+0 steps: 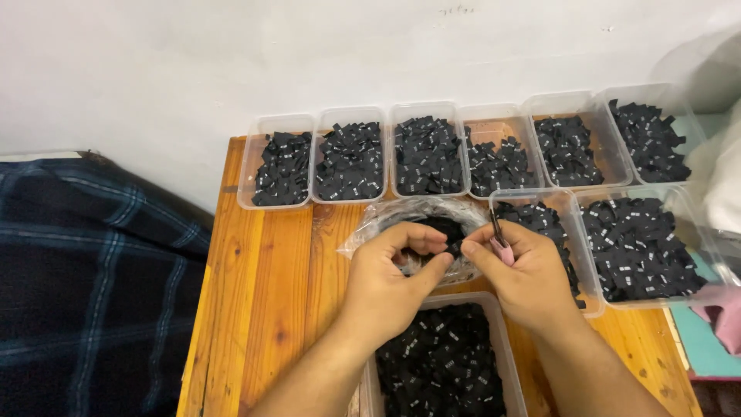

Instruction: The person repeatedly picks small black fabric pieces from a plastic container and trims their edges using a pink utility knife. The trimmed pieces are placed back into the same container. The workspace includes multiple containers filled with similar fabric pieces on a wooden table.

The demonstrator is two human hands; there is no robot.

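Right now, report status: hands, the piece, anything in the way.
Left hand pinching small black label. Right hand on same label, pink-handled snips in grip. Clear bag and label-filled tubs crowd close.

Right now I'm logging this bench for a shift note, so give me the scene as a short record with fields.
Left hand: pinches a small black label
Right hand: holds small pink-handled snips at the label
Beneath hands: clear plastic bag
Containers: clear tubs filled with black labels
Surface: wooden table
Left side: dark plaid cloth
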